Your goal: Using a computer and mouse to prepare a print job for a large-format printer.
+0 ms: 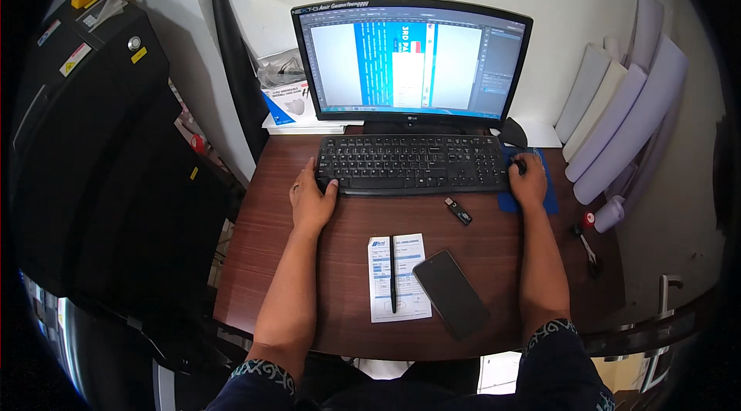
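My left hand [312,198] rests at the left end of a black keyboard [413,163]. Its thumb lies over the lower-left keys, and the fingers stretch along the side, apart from the thumb. On a blue mouse pad [551,196] to the right, my right hand [529,181] is closed over a dark computer mouse [519,166], mostly hidden beneath it. Behind the keyboard a monitor [455,64] displays a blue and white page layout in an editing window.
A black USB stick [458,211] lies before the keyboard. Nearer are a printed form [378,272], a black pen [394,276] and a dark phone [450,291]. Scissors [590,250] lie at the desk's right edge, beside large paper rolls [617,125]. A black machine [93,141] stands left.
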Demonstrator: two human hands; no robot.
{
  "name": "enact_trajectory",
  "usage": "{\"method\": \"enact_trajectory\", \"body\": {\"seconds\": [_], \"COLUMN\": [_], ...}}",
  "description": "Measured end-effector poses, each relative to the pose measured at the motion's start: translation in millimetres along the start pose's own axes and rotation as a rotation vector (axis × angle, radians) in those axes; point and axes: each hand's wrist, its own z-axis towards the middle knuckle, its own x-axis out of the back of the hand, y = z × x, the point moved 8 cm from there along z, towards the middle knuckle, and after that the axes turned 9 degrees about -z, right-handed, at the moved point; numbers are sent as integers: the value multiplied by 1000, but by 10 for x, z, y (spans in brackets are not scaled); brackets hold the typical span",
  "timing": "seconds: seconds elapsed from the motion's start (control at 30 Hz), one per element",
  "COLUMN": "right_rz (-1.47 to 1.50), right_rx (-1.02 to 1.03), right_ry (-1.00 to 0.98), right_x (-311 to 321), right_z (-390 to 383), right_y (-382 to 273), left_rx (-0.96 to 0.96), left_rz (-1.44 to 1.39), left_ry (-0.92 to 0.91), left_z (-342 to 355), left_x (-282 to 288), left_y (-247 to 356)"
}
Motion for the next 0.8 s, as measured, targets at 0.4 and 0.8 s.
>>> {"method": "enact_trajectory", "body": {"seconds": [0.4,0.8], "right_rz": [18,80], "right_rx": [9,13], "right_ry": [19,52], "right_x": [-18,-55], "right_z": [16,38], "right_y": [1,53], "left_rx": [-10,8], "left_rz": [23,169], "left_ry": [-57,-106], "left_z": [-19,-66], "left_x": [-16,-39], "left_y": [40,120]}}
